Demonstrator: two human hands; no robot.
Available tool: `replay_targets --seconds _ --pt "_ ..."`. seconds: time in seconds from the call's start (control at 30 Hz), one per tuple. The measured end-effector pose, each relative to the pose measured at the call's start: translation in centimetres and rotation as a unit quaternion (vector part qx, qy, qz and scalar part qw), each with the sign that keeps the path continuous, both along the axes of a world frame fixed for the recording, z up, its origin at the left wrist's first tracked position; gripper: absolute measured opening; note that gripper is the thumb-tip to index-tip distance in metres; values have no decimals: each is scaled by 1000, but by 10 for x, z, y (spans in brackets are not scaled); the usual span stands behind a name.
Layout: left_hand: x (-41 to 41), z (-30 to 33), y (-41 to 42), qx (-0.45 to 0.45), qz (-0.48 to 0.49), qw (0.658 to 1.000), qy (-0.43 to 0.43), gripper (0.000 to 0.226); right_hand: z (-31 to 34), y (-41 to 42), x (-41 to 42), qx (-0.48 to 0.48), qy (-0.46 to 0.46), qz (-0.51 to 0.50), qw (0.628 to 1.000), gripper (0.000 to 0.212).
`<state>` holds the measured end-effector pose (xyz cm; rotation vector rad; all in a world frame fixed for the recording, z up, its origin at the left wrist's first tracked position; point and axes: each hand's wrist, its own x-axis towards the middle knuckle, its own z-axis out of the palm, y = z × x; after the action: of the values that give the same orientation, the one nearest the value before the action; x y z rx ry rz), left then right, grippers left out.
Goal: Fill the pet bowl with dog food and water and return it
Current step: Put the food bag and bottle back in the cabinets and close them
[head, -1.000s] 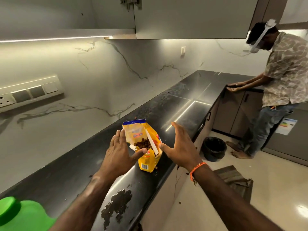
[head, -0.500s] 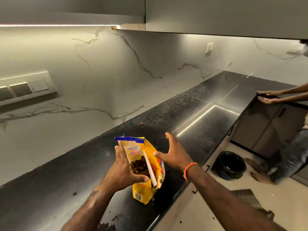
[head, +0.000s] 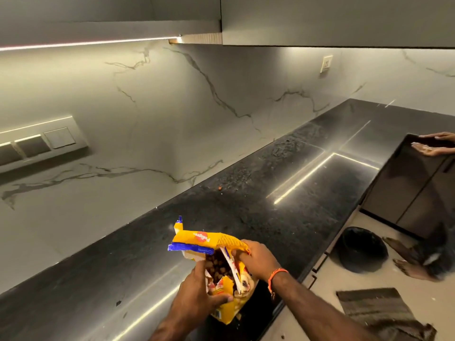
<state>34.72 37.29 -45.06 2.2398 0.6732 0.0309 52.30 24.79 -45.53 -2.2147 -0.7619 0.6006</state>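
Left hand (head: 197,294) gripping yellow dog food bag (head: 221,244) at its lower side, right hand (head: 256,259) pinching the folded top flap, brown kibble (head: 218,268) visible inside, bag standing on black countertop (head: 283,212).

— How are the hands placed?
— The left hand (head: 197,289) is low, thumb hooked across the front of the dog food bag (head: 221,244).
— And the other?
— The right hand (head: 256,259), an orange band on its wrist, pinches the bag's top flap.
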Motion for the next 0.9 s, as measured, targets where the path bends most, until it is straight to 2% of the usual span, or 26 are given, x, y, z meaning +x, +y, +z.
replay_targets --seconds 0.1,0.13,0.33,0.43,0.53,0.6,0.9 --pt "2 2 2 51 53 997 -16 41 1 -1 -1 6 -12 -26 1000 23" --pt "3 4 3 67 71 995 -21 32 2 -1 0 8 -16 -35 999 26" --pt "-1 15 0 109 65 992 -22 22 11 -1 -1 -5 -50 -62 997 28" --pt "-4 22 2 124 58 990 -26 3 22 0 -7 -11 -84 -58 995 24" --pt "-6 39 6 176 55 983 -11 30 42 3 -15 -16 -119 -52 991 26" --pt "-9 58 9 187 65 980 -10 38 58 5 -19 -13 -142 -45 989 27" --pt "-34 196 34 246 110 955 -128 38 188 24 -36 88 -243 -5 966 27"
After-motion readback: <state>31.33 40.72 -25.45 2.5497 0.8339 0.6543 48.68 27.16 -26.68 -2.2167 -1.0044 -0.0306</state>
